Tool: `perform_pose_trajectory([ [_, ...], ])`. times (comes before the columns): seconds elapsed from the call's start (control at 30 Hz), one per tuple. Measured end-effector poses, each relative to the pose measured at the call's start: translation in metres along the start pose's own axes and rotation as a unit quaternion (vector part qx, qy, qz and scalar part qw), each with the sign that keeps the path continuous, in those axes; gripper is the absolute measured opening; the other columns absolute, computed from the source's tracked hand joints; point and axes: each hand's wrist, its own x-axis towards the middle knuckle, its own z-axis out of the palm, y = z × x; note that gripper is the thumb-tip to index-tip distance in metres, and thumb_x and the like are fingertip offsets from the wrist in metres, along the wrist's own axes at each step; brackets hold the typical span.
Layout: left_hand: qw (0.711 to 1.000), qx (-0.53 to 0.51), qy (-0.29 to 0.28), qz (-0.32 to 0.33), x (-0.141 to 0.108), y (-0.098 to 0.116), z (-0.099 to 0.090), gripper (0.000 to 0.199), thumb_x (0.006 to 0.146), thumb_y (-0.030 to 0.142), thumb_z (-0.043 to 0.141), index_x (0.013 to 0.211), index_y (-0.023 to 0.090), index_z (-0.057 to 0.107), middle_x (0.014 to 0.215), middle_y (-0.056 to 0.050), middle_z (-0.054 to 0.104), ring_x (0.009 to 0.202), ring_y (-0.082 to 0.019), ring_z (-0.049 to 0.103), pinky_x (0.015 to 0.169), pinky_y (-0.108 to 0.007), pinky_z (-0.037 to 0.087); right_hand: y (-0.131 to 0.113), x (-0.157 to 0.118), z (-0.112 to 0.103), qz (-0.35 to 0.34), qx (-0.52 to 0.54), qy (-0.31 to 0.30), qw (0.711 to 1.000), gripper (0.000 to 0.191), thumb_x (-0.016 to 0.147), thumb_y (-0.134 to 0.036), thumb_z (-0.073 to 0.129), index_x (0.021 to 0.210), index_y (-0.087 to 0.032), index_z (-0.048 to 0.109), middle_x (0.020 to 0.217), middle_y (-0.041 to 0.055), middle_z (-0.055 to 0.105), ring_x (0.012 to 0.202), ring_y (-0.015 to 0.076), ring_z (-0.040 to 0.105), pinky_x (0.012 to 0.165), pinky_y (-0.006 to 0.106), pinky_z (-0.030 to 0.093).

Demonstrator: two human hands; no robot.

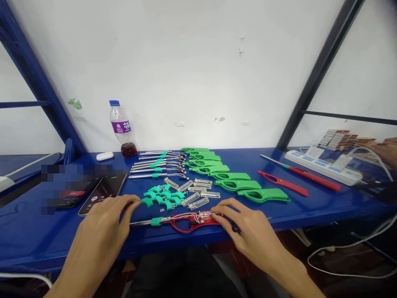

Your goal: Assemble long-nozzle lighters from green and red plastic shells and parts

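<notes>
My left hand (102, 227) pinches a teal trigger piece (147, 202) at the left edge of a small pile of similar triggers (167, 196). My right hand (248, 223) has its fingers closed on the right end of an open red lighter handle shell (182, 227) at the table's front edge. In this shell lie a clear fuel tank (204, 214) and white wires, and a metal lighter tube (142, 223) with a teal collar (157, 221) extends left from it. A small black object (236, 228) shows under my right palm; its kind is unclear.
Several clear fuel tanks (198, 203), wired metal tubes (155, 169) and green handle shells (238, 185) lie behind. A red shell (282, 183), red lighter (313, 176) and power strip (322, 165) are right; phones (104, 190) and a bottle (122, 128) left. Another person's hand (384, 151) is far right.
</notes>
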Motion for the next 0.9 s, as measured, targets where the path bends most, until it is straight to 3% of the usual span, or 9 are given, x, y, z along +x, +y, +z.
perform_pose_trajectory([
  [0.1,0.989,0.044,-0.108,-0.094,0.000,-0.015,-0.002,0.038,0.100,0.043,0.039,0.103,0.025,0.072,0.099,-0.008,0.077,0.094,-0.035,0.071,0.078,-0.045,0.053,0.002,-0.002,-0.008,-0.003,-0.036,0.024,0.999,0.034,0.112,-0.030,0.037,0.138,-0.031,0.059,0.127,0.0051,0.071,0.096,0.0239,0.076,0.070,0.034,0.061],
  [0.2,0.983,0.026,-0.152,-0.104,-0.002,-0.014,0.004,0.039,0.099,0.042,0.038,0.106,0.024,0.073,0.106,-0.011,0.075,0.098,-0.037,0.070,0.078,-0.048,0.055,0.004,-0.003,-0.021,-0.002,-0.067,0.059,0.996,0.036,0.112,-0.032,0.035,0.144,-0.032,0.053,0.129,0.0068,0.069,0.096,0.0253,0.077,0.069,0.038,0.064],
  [0.3,0.993,0.013,-0.089,-0.069,-0.001,-0.002,0.009,0.046,0.101,0.045,0.036,0.109,0.021,0.073,0.122,-0.017,0.068,0.112,-0.041,0.065,0.090,-0.056,0.054,0.005,-0.004,-0.032,-0.019,-0.091,0.105,0.990,0.040,0.111,-0.035,0.039,0.150,-0.033,0.048,0.149,0.0108,0.056,0.108,0.0282,0.074,0.074,0.042,0.067],
  [0.4,1.000,0.009,0.000,-0.022,-0.002,0.016,0.012,0.055,0.101,0.055,0.041,0.133,0.018,0.067,0.154,-0.023,0.044,0.140,-0.050,0.044,0.108,-0.069,0.042,0.007,-0.006,-0.037,-0.056,-0.099,0.150,0.982,0.053,0.109,-0.033,0.046,0.160,-0.041,0.035,0.174,0.0076,0.013,0.145,0.0382,0.048,0.093,0.052,0.065],
  [0.53,0.997,-0.046,-0.040,0.045,-0.011,0.035,0.014,0.081,0.100,0.067,0.037,0.167,0.026,0.017,0.175,-0.017,-0.002,0.155,-0.059,0.002,0.106,-0.085,0.027,0.010,-0.011,-0.036,-0.075,-0.102,0.170,0.977,0.067,0.107,-0.031,0.050,0.165,-0.046,0.020,0.175,0.0009,-0.011,0.158,0.0451,0.016,0.109,0.067,0.051],
  [0.63,0.993,-0.080,-0.060,0.055,-0.018,0.047,0.012,0.089,0.099,0.075,0.031,0.168,0.026,0.005,0.175,-0.017,-0.013,0.154,-0.060,-0.008,0.105,-0.089,0.021,0.011,-0.012,-0.036,-0.075,-0.120,0.156,0.978,0.067,0.107,-0.033,0.050,0.166,-0.044,0.020,0.176,0.0047,-0.004,0.155,0.0477,0.025,0.109,0.071,0.048],
  [0.73,0.989,-0.125,-0.067,0.051,-0.019,0.061,0.004,0.079,0.102,0.069,0.032,0.168,0.030,0.014,0.175,-0.016,-0.007,0.155,-0.058,-0.002,0.106,-0.088,0.023,0.010,-0.009,-0.035,-0.082,-0.113,0.077,0.987,0.059,0.108,-0.023,0.043,0.163,-0.042,0.031,0.170,0.0087,0.025,0.134,0.0366,0.059,0.094,0.052,0.063],
  [0.83,0.981,-0.179,-0.056,0.047,-0.010,0.078,0.004,0.049,0.105,0.046,0.046,0.151,0.030,0.047,0.165,-0.016,0.028,0.147,-0.047,0.034,0.106,-0.072,0.042,0.009,-0.003,-0.029,-0.060,-0.076,-0.001,0.995,0.053,0.107,-0.013,0.037,0.153,-0.037,0.048,0.141,0.0094,0.058,0.081,0.0189,0.073,0.064,0.034,0.061],
  [0.9,0.970,-0.212,-0.067,0.096,-0.001,0.087,0.011,0.026,0.104,0.030,0.050,0.125,0.027,0.064,0.137,-0.013,0.054,0.126,-0.036,0.052,0.099,-0.058,0.051,0.008,0.003,-0.022,-0.042,-0.055,-0.020,0.997,0.040,0.108,-0.018,0.042,0.140,-0.032,0.061,0.125,0.0072,0.064,0.070,0.0166,0.068,0.063,0.032,0.057],
])
